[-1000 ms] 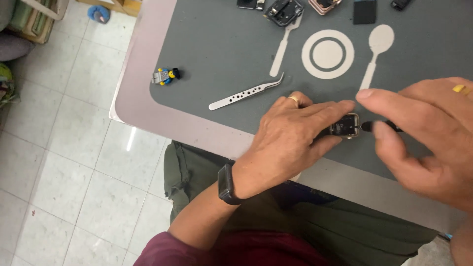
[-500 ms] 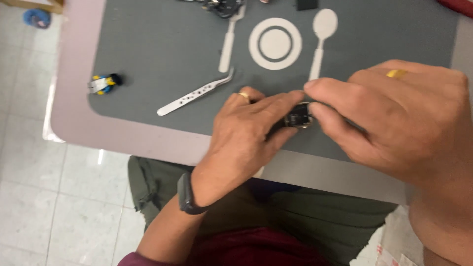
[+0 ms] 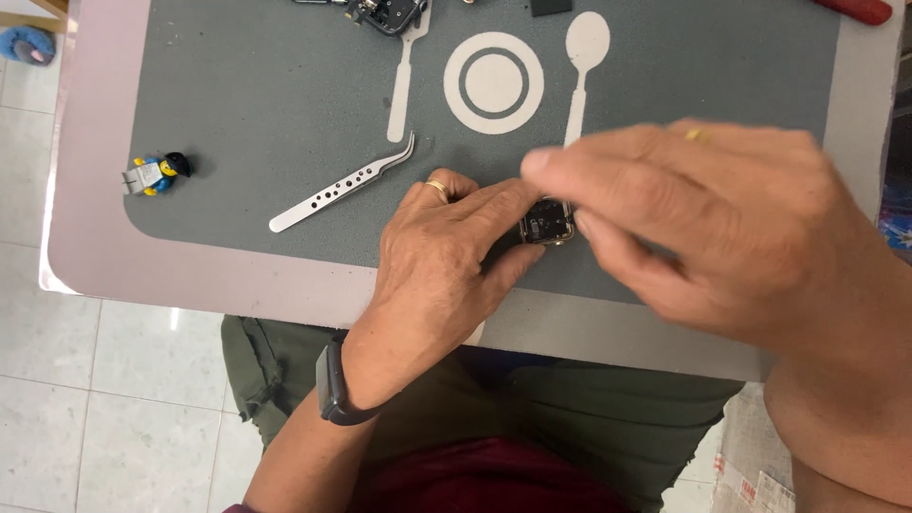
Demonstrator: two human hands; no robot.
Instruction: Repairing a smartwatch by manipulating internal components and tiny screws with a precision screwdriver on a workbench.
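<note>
Watch body [image 3: 546, 221], small, dark and metal-edged, lies on the grey mat [image 3: 237, 104] near the front edge of the tabletop [image 3: 95, 271], pinched between both our hands. Our left hand [image 3: 442, 261] comes at it from 8 o'clock, its thumb and first fingers [image 3: 494, 201] closed against the left side of the piece and pressing it down to the mat. Our right hand [image 3: 722, 218] comes from 3 o'clock and hangs over it, blurred; its fingertips close onto the right side and top, though we cannot tell how firmly they grip. We judge both hands equally near, the left one steadying. The piece is too far covered for us to read its long axis.

At 10 o'clock from the piece lie silver tweezers [image 3: 342, 185], just beside our left knuckles, their long axis running from 8 to 2 o'clock with the bent tip up. Well apart at 9 o'clock a little toy figure [image 3: 155, 173] lies on its side. At 12 o'clock the mat bears a printed plate, fork and spoon; a dark gadget [image 3: 385, 11] sits at the far edge. Open mat lies at 11 o'clock; at 6 o'clock the edge is close.
</note>
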